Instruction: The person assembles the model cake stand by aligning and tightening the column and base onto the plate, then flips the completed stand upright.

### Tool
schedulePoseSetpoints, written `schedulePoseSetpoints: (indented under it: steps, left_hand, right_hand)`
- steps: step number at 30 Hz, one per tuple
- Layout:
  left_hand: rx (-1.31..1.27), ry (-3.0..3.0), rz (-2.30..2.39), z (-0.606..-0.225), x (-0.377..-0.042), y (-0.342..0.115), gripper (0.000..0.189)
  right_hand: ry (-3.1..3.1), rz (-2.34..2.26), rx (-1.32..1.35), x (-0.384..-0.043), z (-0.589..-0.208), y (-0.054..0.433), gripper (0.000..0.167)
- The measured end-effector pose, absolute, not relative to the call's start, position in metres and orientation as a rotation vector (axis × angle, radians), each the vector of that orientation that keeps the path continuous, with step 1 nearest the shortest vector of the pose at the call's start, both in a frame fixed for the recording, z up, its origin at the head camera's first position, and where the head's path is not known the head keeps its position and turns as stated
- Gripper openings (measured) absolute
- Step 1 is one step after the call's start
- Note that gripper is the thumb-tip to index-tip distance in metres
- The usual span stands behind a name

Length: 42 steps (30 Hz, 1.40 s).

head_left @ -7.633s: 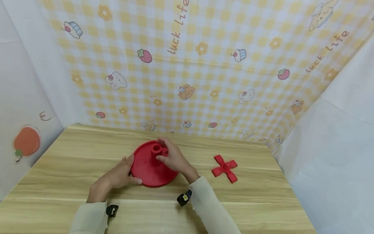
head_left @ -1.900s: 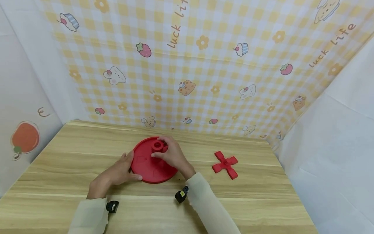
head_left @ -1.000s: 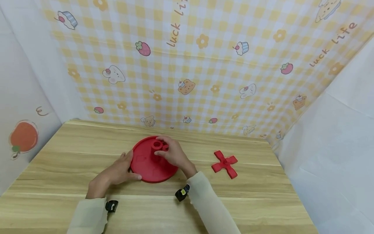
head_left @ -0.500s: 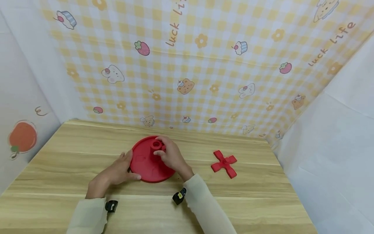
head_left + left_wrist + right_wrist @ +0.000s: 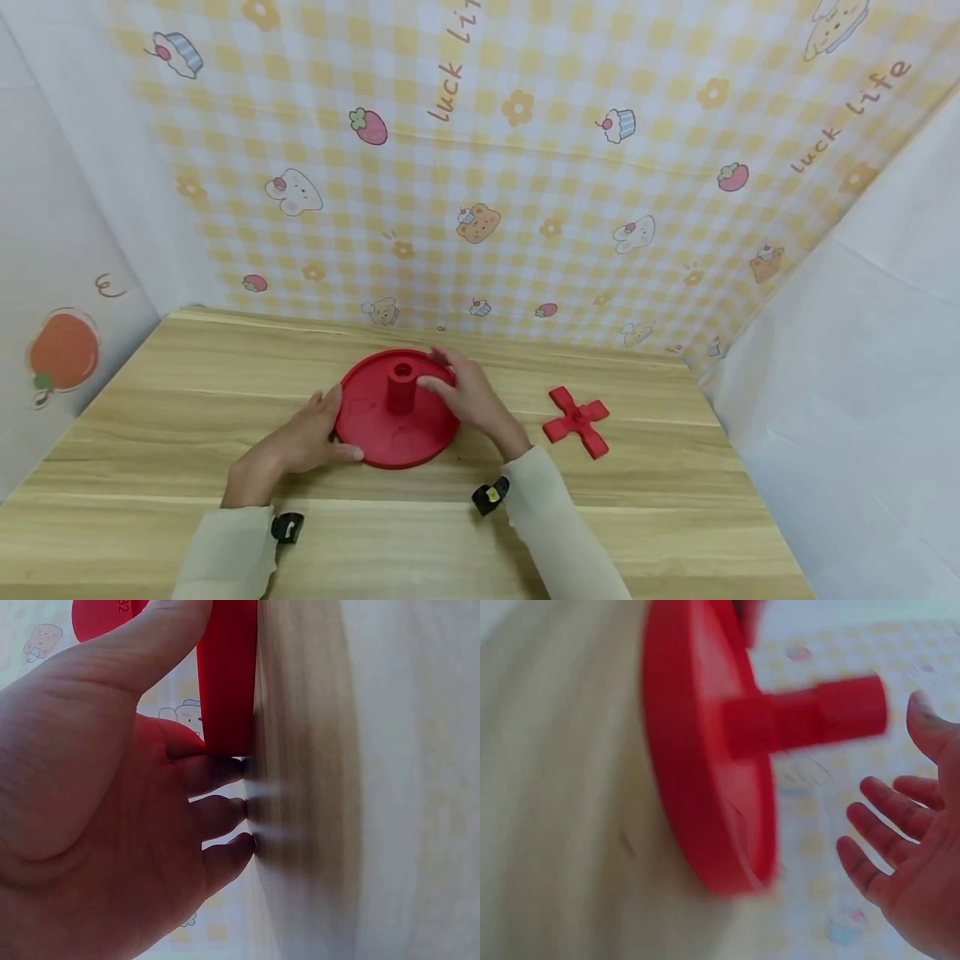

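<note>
A red round base (image 5: 375, 437) with a raised rim lies on the table. From its middle rises a red hollow post (image 5: 402, 387), upright. My left hand (image 5: 311, 435) grips the base's left edge, thumb at the near side. In the left wrist view the thumb lies over the red rim (image 5: 229, 682), and the other fingertips meet the tabletop beside it. Right of the post, my right hand (image 5: 474, 398) hovers with fingers spread and holds nothing. The right wrist view shows a gap between that hand (image 5: 919, 855) and the post's top (image 5: 855, 709).
On the right of the wooden table (image 5: 225, 367) lies a red cross-shaped part (image 5: 577, 421) with a small peg at its centre. A yellow-checked cloth (image 5: 480, 167) hangs behind the table, and white cloth (image 5: 862, 375) stands at the right side.
My right hand, earlier around the post, has let go and moved right, so the whole post shows. The left hand, base and cross-shaped part keep their places.
</note>
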<state>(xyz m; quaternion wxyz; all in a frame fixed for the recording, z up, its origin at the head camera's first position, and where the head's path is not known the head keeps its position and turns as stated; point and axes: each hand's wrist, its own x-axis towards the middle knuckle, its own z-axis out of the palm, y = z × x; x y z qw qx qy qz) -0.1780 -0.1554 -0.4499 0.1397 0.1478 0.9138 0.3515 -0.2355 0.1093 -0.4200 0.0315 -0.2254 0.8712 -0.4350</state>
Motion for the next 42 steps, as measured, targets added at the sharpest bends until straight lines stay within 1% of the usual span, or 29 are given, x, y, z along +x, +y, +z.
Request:
schedulePoseSetpoints:
  steps: [4, 9, 17, 22, 32, 37, 42]
  left_hand:
    - [0.412, 2.643, 1.013, -0.450, -0.179, -0.156, 0.118]
    - [0.425, 2.647, 1.006, -0.450, -0.180, -0.156, 0.118]
    - [0.422, 2.642, 0.997, -0.447, -0.181, -0.157, 0.117]
    - [0.396, 2.633, 0.995, -0.448, -0.181, -0.158, 0.118]
    - [0.435, 2.658, 0.980, -0.448, -0.177, -0.155, 0.116]
    - [0.417, 2.656, 0.972, -0.446, -0.177, -0.156, 0.116]
    - [0.412, 2.654, 0.977, -0.447, -0.176, -0.156, 0.115]
  right_hand:
    - [2.719, -1.338, -0.684, -0.240, -0.412, 0.144, 0.061]
    - [2.759, -1.290, -0.589, -0.239, -0.408, 0.192, 0.062]
    - [2.777, -1.155, -0.498, -0.229, -0.391, 0.272, 0.057]
    - [2.797, -1.154, -0.417, -0.229, -0.392, 0.310, 0.053]
    - [2.811, -1.045, -0.313, -0.225, -0.428, 0.364, 0.060]
    - [2.697, -1.120, -0.359, -0.225, -0.444, 0.369, 0.059]
    - [2.697, -1.081, -0.359, -0.224, -0.444, 0.365, 0.052]
